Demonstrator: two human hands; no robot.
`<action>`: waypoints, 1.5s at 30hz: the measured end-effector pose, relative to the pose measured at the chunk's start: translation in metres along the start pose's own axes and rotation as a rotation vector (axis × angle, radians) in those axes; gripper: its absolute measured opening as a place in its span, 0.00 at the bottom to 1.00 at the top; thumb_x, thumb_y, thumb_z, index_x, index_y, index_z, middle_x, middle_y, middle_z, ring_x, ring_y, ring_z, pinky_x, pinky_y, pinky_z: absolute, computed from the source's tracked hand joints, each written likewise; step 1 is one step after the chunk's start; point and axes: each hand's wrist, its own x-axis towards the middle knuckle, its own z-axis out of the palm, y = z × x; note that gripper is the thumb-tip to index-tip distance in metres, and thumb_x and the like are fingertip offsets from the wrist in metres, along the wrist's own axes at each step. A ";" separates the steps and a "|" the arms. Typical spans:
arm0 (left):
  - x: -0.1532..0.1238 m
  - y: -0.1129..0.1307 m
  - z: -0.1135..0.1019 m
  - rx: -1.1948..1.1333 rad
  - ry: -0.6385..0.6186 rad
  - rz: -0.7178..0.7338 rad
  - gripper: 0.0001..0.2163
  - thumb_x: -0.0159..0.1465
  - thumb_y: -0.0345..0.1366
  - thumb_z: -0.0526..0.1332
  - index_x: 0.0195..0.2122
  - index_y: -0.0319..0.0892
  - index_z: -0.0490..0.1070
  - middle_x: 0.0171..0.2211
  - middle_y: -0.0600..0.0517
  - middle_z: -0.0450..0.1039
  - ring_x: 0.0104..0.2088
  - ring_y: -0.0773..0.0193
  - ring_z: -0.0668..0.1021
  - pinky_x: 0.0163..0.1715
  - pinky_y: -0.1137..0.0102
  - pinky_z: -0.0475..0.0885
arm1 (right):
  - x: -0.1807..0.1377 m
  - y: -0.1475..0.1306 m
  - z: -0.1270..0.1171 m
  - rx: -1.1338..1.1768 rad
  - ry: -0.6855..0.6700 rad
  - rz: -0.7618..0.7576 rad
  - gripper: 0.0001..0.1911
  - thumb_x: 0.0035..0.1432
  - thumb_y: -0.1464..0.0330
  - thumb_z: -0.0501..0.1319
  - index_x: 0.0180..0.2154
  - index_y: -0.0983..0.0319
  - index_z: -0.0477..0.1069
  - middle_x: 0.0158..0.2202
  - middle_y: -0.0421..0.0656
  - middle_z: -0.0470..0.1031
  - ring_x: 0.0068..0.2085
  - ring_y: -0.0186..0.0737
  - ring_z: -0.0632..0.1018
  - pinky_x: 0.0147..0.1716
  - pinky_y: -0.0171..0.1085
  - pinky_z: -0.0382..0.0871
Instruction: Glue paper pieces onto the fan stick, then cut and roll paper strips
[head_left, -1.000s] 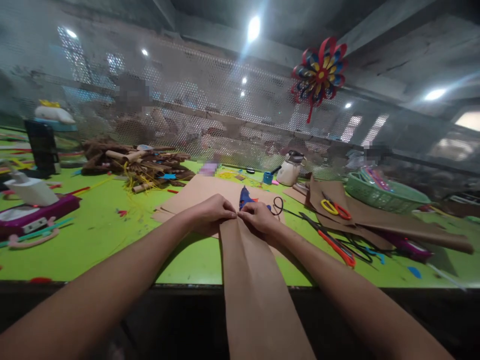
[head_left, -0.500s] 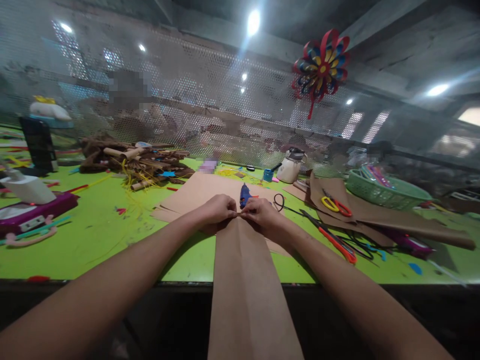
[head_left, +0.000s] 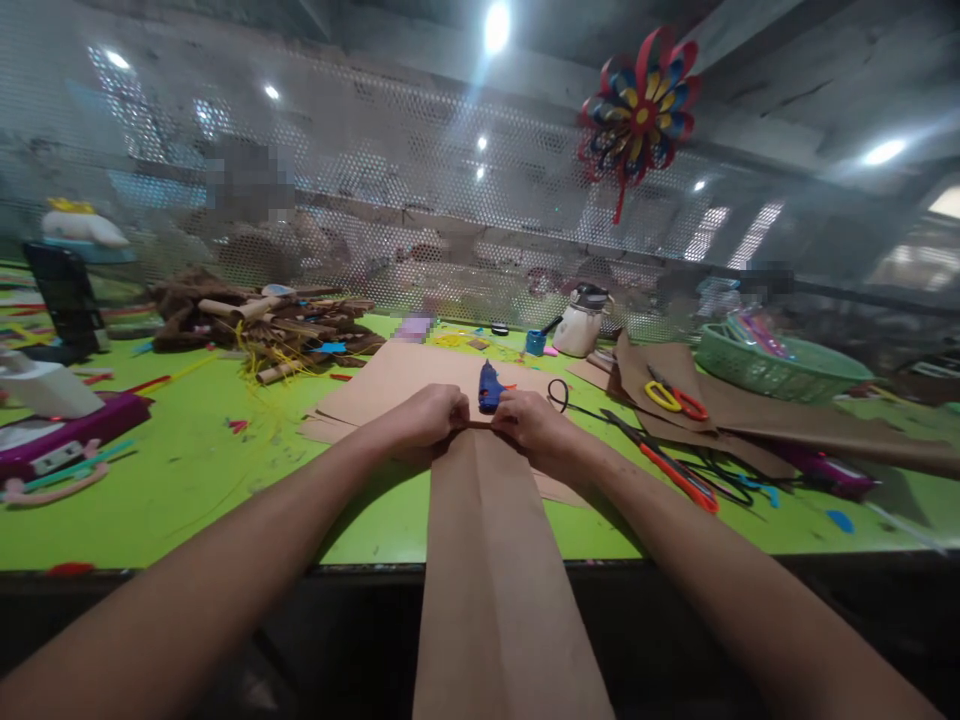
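A lime-green table (head_left: 187,470) fills the middle of the frame, backed by a perforated mesh screen (head_left: 390,200) with one paper pinwheel (head_left: 637,105) hanging at upper right.

One brown paper strip (head_left: 491,560) lies at centre. Its long axis runs from the bottom edge of the frame straight up to your hands. The near part hangs over the table's front edge and the far end points at the screen. A lengthwise crease runs down its middle.

Your left hand (head_left: 431,418) and right hand (head_left: 529,425) each close on one corner of the far end, fingers curled and pinching the paper. Half a second ago your fingertips met at the midline; now the two hands sit apart, with the strip's end edge stretched between them.

Count:
- one blue glue gun (head_left: 490,385) just beyond your hands
- flat brown sheets (head_left: 390,385) under the hands, number unclear
- two pairs of scissors at centre right, one yellow-and-red handled (head_left: 675,398), one orange handled (head_left: 675,475)
- one green basket (head_left: 780,372) at right
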 end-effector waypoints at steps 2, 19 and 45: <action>-0.004 0.001 -0.004 0.011 -0.008 -0.002 0.09 0.49 0.30 0.56 0.29 0.39 0.75 0.26 0.49 0.71 0.27 0.62 0.69 0.26 0.70 0.58 | -0.002 0.000 -0.002 -0.009 0.000 -0.004 0.08 0.49 0.78 0.59 0.23 0.64 0.73 0.26 0.42 0.71 0.28 0.33 0.67 0.27 0.32 0.56; -0.014 0.015 -0.016 0.399 -0.013 0.078 0.08 0.52 0.32 0.56 0.26 0.41 0.75 0.28 0.46 0.72 0.27 0.60 0.71 0.25 0.69 0.55 | -0.003 -0.012 -0.012 -0.425 -0.183 -0.150 0.06 0.54 0.72 0.56 0.27 0.64 0.69 0.31 0.46 0.71 0.32 0.39 0.68 0.27 0.36 0.54; -0.009 0.003 -0.007 0.737 -0.006 0.304 0.08 0.56 0.28 0.55 0.26 0.36 0.73 0.28 0.44 0.71 0.29 0.59 0.72 0.26 0.68 0.63 | -0.013 -0.025 -0.016 -0.550 -0.281 -0.215 0.07 0.56 0.72 0.55 0.35 0.67 0.70 0.38 0.50 0.69 0.41 0.45 0.67 0.33 0.39 0.61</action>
